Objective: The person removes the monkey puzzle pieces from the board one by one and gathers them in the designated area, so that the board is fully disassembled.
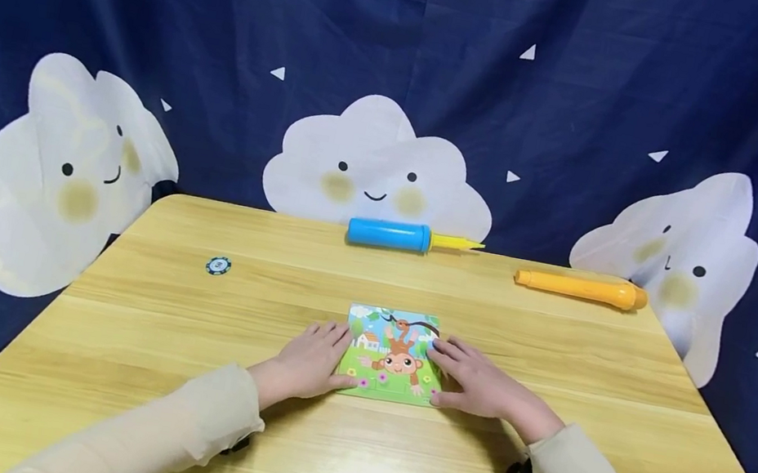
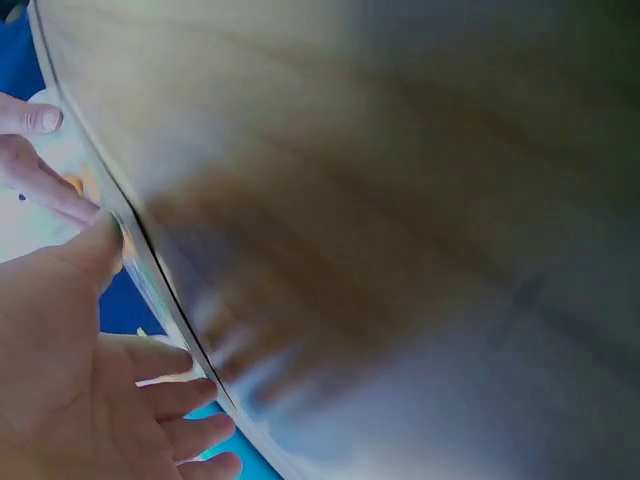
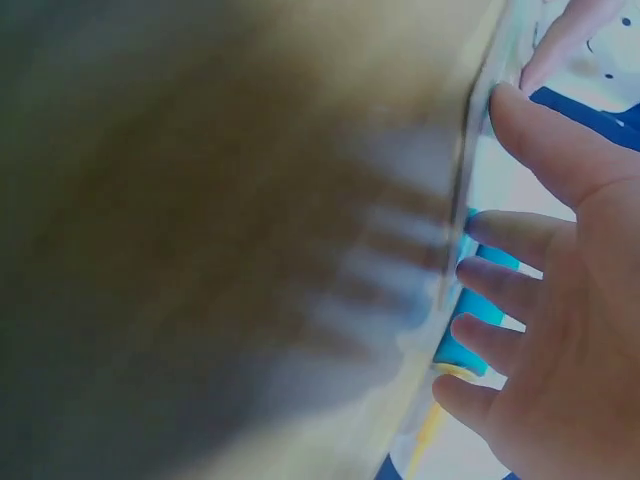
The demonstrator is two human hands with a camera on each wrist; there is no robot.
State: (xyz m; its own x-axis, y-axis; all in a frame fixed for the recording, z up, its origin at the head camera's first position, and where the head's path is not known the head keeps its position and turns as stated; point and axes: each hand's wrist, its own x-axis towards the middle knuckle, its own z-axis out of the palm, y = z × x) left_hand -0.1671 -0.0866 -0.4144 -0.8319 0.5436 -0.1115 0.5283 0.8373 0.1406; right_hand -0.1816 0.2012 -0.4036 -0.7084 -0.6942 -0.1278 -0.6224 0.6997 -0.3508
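Monkey board flat mid-table.
Left hand touches its left edge, right hand its right; fingers on both extended, slightly spread, thumbs at near corners. Pump behind, chip back left.

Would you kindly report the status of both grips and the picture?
Left grip, right grip at opposite sides of picture. It lies flat on table. Nothing in the way; pump beyond.
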